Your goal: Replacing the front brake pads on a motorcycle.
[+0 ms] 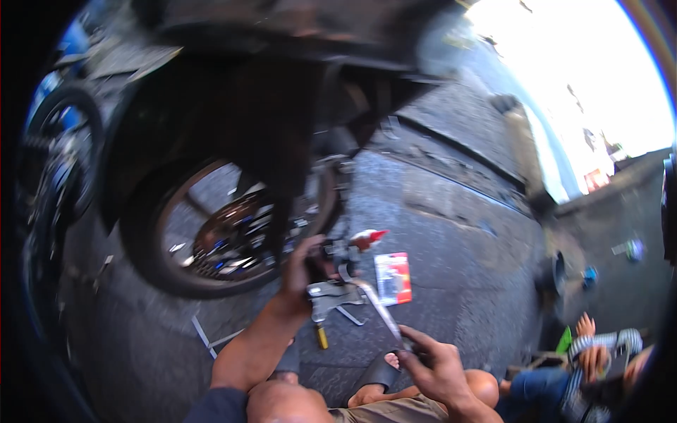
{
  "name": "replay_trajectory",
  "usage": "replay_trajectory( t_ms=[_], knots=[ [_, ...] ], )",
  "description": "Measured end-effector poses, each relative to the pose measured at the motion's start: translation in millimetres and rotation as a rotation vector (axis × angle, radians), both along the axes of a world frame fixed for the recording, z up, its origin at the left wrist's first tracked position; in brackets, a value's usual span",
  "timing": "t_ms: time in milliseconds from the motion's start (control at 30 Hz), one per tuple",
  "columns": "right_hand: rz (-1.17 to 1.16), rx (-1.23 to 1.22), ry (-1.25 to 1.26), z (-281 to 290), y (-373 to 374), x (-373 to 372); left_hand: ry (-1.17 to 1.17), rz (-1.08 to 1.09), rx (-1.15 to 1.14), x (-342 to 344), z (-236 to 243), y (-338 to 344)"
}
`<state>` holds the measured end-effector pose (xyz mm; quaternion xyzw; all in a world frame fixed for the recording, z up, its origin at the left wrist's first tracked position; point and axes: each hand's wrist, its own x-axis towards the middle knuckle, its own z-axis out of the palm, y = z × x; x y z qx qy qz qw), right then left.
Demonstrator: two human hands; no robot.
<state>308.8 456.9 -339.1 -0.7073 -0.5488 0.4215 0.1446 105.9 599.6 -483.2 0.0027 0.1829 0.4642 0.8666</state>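
In my closed left hand (299, 276) is a brake caliper (331, 299), a dark block with a silver bracket, held beside the motorcycle wheel (159, 261). My right hand (436, 366) grips the lower end of a long shiny wrench (381, 310). Its upper end reaches the caliper; motion blur hides whether it sits on a bolt. Below the caliper, a yellow-handled screwdriver (322, 336) lies on the ground. A red and white card package (393, 278) rests just right of the caliper, with a blurred white thing with a red tip (369, 240) above it.
Above the wheel hangs the motorcycle's dark bodywork (233, 106). A thin angled metal rod (204, 335) lies left of my left forearm. Another person (585, 374) sits at the lower right. A second motorcycle (60, 169) stands at the far left. A raised ledge (465, 148) runs behind.
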Motion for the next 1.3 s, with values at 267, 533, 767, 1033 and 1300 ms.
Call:
replay_trajectory(
  t_ms=[267, 533, 767, 1033, 1300],
  knots=[
    [0.005, 0.015, -0.012, -6, 1, -27, 0.064, 0.089, -0.079, -22, -3, -9],
    [-0.163, 0.098, 0.093, -22, -13, -30, -0.044, 0.118, -0.066, -7, 8, -3],
    [-0.071, 0.089, 0.026, -44, -10, -25, 0.193, 0.145, -0.079, -3, -14, 10],
    [0.243, -0.081, -0.112, 23, 36, -16, 0.019, 0.091, -0.061, -13, -18, 3],
    [0.572, -0.428, -0.064, 73, 94, 29, -0.169, -0.018, 0.314, -27, -27, -4]
  ],
)
